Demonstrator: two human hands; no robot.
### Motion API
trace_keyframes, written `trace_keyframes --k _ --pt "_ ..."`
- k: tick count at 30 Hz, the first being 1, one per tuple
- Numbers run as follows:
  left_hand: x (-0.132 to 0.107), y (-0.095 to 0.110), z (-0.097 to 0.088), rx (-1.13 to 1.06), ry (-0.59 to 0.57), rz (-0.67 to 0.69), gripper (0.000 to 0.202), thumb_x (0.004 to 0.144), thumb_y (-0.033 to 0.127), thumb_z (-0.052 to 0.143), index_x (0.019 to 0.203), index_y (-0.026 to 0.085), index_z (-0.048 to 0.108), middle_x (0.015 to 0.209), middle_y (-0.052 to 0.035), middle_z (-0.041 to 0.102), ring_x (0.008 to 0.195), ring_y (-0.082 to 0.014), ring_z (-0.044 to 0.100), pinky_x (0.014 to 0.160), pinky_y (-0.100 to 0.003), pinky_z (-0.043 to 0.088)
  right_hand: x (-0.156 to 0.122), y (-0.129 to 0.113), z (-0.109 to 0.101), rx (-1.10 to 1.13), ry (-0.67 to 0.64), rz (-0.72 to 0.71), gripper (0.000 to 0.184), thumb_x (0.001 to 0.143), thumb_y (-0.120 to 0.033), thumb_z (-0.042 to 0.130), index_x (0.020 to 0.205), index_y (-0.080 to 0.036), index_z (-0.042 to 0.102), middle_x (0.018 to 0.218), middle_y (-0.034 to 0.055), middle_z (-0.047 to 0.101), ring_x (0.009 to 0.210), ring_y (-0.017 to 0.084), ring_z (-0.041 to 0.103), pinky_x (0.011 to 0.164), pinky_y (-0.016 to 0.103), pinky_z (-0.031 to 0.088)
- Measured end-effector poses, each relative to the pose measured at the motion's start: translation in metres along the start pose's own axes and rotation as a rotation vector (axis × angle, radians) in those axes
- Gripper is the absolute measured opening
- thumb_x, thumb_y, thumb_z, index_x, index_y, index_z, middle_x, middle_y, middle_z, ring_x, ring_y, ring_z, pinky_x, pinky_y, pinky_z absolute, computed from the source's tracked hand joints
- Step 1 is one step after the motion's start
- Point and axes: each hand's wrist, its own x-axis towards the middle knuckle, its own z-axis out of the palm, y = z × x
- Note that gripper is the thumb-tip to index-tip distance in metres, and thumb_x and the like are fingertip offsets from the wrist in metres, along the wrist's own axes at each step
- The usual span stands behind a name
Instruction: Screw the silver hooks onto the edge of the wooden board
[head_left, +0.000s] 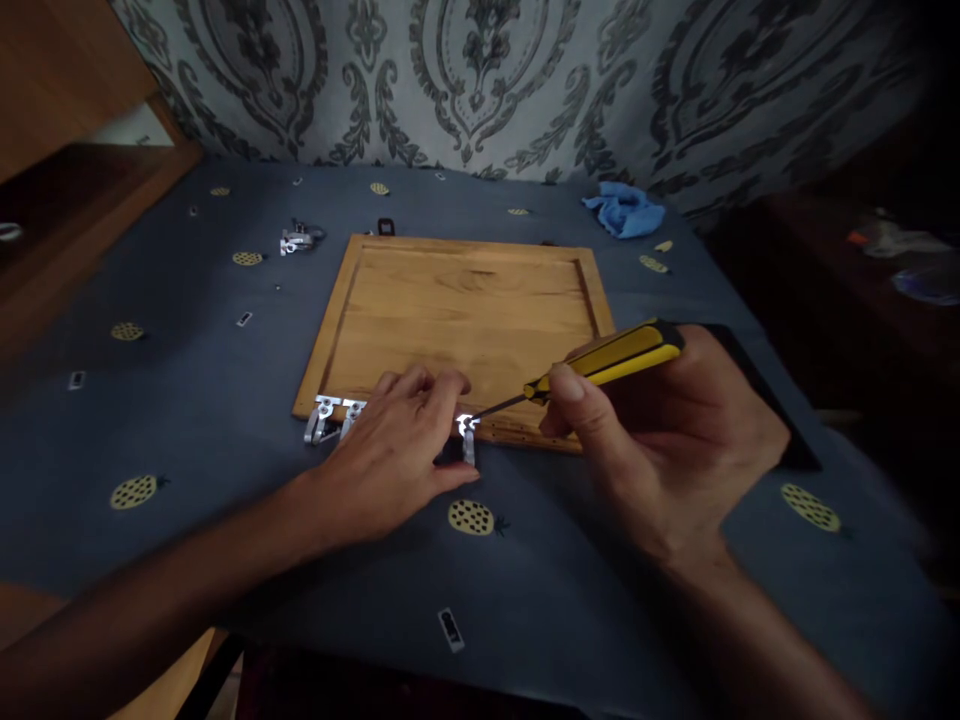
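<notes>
Hands (679,440) flank a hinge (469,440) — screwdriver (604,363) touching it.

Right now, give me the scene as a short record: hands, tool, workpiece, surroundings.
Left hand: over panel's near edge, thumb at hinge
Right hand: gripping screwdriver
Screwdriver tip: at that hinge
Panel: wooden, flat on table
Other hinges: two visible, same edge
Cloth: blue, crumpled, beyond panel
</notes>
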Motion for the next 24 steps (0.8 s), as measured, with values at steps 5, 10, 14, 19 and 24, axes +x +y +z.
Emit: trace_keyframes --k 5,10,14,19,24 --pt "0.0003 -0.0002 0.0000 0.009 -0.009 0.002 0.058 0.074 0.032 0.085 0.117 0.019 0.048 0.110 -0.0077 0.062 0.108 -0.0302 0.057 0.091 -0.044 0.048 -0.0013 -0.0001 0.0011 0.016 -0.019 0.032 0.021 0.080 -0.037 0.078 0.081 -0.026 0.060 0.065 -0.0030 0.061 0.053 0.015 0.059 0.049 0.032 0.045" --pt "0.0003 0.0000 -0.0010 0.010 -0.012 -0.004 0.055 0.075 0.032 0.084 0.115 0.020 0.049 0.106 -0.0063 0.062 0.106 -0.0295 0.057 0.089 -0.043 0.048 -0.0019 0.0051 0.0025 0.059 -0.053 -0.010 0.021 0.080 -0.036 0.079 0.084 -0.027 0.061 0.068 -0.0044 0.061 0.052 0.014 0.059 0.050 0.032 0.046" --pt "0.0001 0.0003 -0.0005 0.005 -0.006 -0.009 0.056 0.076 0.032 0.083 0.118 0.020 0.049 0.106 -0.0060 0.061 0.108 -0.0296 0.056 0.090 -0.043 0.048 -0.0029 0.0030 0.0006 0.051 -0.091 -0.058 0.015 0.082 -0.031 0.077 0.083 -0.027 0.063 0.071 -0.0038 0.061 0.056 0.013 0.059 0.052 0.032 0.045" --pt "-0.0001 0.0013 -0.0009 0.002 -0.012 -0.024 0.058 0.075 0.031 0.083 0.120 0.019 0.049 0.108 -0.0067 0.061 0.108 -0.0298 0.056 0.090 -0.043 0.048 -0.0025 -0.0037 -0.0038 0.025 -0.176 -0.081 0.011 0.084 -0.029 0.075 0.083 -0.027 0.064 0.069 -0.0033 0.062 0.060 0.015 0.060 0.056 0.034 0.046" --pt "-0.0001 0.0015 -0.0016 -0.009 -0.012 -0.012 0.056 0.075 0.029 0.083 0.119 0.019 0.049 0.109 -0.0068 0.060 0.107 -0.0289 0.056 0.091 -0.042 0.048 -0.0019 -0.0023 -0.0043 0.044 -0.224 -0.074 0.011 0.087 -0.029 0.071 0.083 -0.026 0.061 0.070 -0.0035 0.062 0.056 0.015 0.060 0.054 0.033 0.048"
